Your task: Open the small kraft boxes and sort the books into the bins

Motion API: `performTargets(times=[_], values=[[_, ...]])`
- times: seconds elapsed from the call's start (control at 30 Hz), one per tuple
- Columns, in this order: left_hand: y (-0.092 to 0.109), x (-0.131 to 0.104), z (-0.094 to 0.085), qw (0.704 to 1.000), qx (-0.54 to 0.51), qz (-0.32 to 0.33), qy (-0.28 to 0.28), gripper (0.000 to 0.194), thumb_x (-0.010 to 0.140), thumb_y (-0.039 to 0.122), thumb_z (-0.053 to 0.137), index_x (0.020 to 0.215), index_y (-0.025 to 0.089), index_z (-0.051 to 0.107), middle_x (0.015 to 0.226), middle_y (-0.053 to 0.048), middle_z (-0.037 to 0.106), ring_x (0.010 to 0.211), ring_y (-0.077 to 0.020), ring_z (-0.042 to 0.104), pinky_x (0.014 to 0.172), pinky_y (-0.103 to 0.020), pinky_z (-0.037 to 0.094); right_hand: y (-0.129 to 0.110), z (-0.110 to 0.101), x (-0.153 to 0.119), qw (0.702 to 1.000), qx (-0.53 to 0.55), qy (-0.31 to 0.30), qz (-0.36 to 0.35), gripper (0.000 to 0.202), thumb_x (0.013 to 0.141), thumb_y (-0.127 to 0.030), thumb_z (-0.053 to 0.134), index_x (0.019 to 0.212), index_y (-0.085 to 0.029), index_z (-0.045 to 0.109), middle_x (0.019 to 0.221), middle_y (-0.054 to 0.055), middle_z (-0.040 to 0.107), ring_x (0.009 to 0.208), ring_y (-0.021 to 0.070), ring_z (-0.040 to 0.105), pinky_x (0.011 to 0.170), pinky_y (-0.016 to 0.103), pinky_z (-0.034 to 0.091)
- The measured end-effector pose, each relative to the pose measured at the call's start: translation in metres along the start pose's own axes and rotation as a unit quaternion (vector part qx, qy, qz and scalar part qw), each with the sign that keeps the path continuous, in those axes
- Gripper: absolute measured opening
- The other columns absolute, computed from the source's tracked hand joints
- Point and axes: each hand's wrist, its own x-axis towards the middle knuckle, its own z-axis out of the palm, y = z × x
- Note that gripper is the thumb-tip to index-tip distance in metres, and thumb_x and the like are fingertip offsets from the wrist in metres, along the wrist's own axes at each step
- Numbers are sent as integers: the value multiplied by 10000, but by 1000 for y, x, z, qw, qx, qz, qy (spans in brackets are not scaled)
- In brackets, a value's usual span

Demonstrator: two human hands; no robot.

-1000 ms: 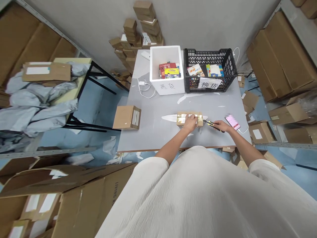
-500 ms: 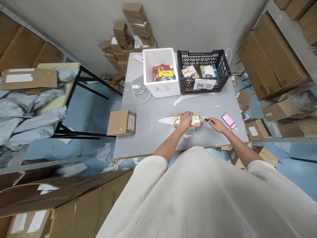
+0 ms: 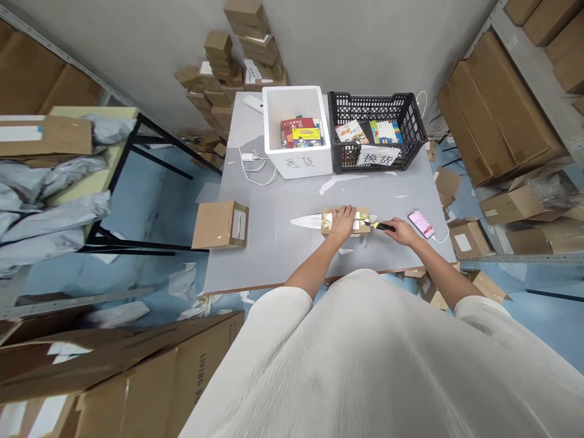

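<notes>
Small taped box: it lies on the counter, just right of the frame's middle; the box sits about where it was half a second ago.
Left hand: the hand is laid over the box top, fingers toward the far edge, as before; whether the fingertips hook over that edge is too small to tell.
Right hand: the fingers of this hand are wrapped around the cutter's black handle.
Cutter: the yellow-and-black tool has moved left; its tip was at the box's right end, and now the blade reaches over the top, nearer the left hand.
Phone: the lit handset rests right of the right hand, unchanged.
Upper middle: the white foam bin and black crate stand side by side, books inside, both unmoved on the counter.
Left of frame: the brown carton stays at the counter's left edge.
</notes>
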Motion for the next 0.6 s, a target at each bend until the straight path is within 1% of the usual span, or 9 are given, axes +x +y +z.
performTargets(times=[0.1, 0.33, 0.47, 0.6], values=[[1, -3, 1, 1000, -7, -5, 0, 627, 1040, 124, 387, 1649, 232, 489, 1755, -175, 483, 1626, -337, 418, 1276, -615, 331, 0, 1, 2, 1000, 2, 0, 4, 413, 1040, -308, 682, 1442, -288, 777, 1237, 111, 784, 1097, 293, 736, 1003, 398, 572], [3, -9, 3, 1000, -14, -7, 15, 732, 993, 115, 436, 1712, 248, 442, 1779, -176, 457, 1652, -341, 401, 1308, -641, 291, 0, 5, 2, 1000, 19, -4, 13, 410, 1030, -322, 682, 1424, -274, 786, 1256, 112, 804, 1152, 304, 739, 1033, 402, 568], [3, -11, 6, 1000, -10, -5, 16, 806, 953, 109, 473, 1742, 257, 408, 1788, -182, 442, 1659, -360, 393, 1308, -671, 280, -1, 15, 1, 998, 49, 23, 22, 428, 1049, -348, 637, 1453, -272, 757, 1277, 111, 796, 1160, 298, 735, 1065, 411, 559], [3, -13, 8, 1000, -5, -10, 14, 798, 954, 107, 450, 1740, 241, 409, 1787, -179, 446, 1670, -351, 380, 1313, -665, 280, -3, 26, 6, 998, 33, 44, 33, 459, 1069, -367, 597, 1503, -271, 713, 1307, 118, 767, 1167, 297, 716, 1037, 395, 558]])
